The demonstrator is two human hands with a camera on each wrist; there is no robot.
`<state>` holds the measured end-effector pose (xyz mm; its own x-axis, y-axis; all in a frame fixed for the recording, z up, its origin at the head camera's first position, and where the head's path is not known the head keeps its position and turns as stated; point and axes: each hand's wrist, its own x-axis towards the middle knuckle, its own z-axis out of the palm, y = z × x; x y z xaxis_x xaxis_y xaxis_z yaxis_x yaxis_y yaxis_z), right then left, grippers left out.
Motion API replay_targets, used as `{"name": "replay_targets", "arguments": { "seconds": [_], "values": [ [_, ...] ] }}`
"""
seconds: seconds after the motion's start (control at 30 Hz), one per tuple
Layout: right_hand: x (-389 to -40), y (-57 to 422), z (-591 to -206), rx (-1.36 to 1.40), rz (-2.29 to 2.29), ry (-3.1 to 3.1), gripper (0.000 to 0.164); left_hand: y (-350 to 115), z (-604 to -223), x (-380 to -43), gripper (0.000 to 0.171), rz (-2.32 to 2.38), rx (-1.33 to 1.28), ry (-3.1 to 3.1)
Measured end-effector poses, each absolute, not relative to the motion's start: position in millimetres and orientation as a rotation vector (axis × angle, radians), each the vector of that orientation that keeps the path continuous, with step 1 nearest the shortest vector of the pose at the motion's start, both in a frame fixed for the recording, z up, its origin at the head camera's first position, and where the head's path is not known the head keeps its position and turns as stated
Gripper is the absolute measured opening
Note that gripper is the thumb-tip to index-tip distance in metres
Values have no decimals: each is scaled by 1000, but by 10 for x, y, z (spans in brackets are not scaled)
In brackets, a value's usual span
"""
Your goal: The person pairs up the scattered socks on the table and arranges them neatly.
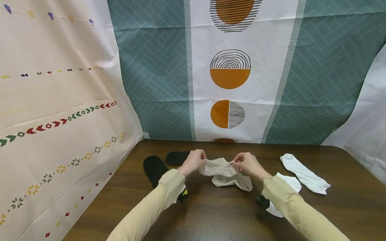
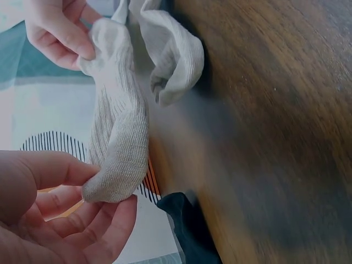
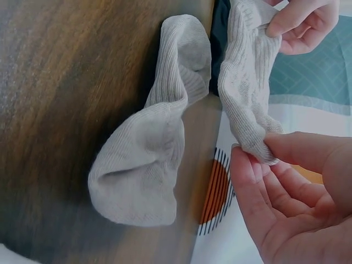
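Note:
A light grey ribbed sock (image 1: 218, 167) is held up above the table, stretched sideways between both hands. My left hand (image 1: 193, 162) pinches one end of it between thumb and fingers. At the other end, my right hand (image 1: 248, 164) has it pinched the same way. In the right wrist view, the thumb and index finger hold the tip of the raised sock (image 3: 250, 82). A second light grey sock (image 3: 146, 154) lies bent and wrinkled on the wood just below, touched by neither hand.
Two black, sock-shaped pieces (image 1: 154, 169) (image 1: 176, 158) lie at the left, partly behind the left arm. On the right is a white sock (image 1: 304, 172); another white one (image 1: 291, 182) is partly covered by the right sleeve. Patterned cloths (image 1: 150, 67) hang behind the brown table (image 1: 211, 217).

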<state>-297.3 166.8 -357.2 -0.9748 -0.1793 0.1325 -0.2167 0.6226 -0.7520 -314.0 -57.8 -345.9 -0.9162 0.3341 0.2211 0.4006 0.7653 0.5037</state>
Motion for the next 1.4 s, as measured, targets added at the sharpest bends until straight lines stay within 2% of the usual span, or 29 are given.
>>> {"name": "replay_targets", "arguments": {
  "seconds": [1.4],
  "values": [
    [-2788,2008,-3608,297,1307,-2845,8,-215,-3546,-3120,6,-899,-704,-2910]
  ]
}}
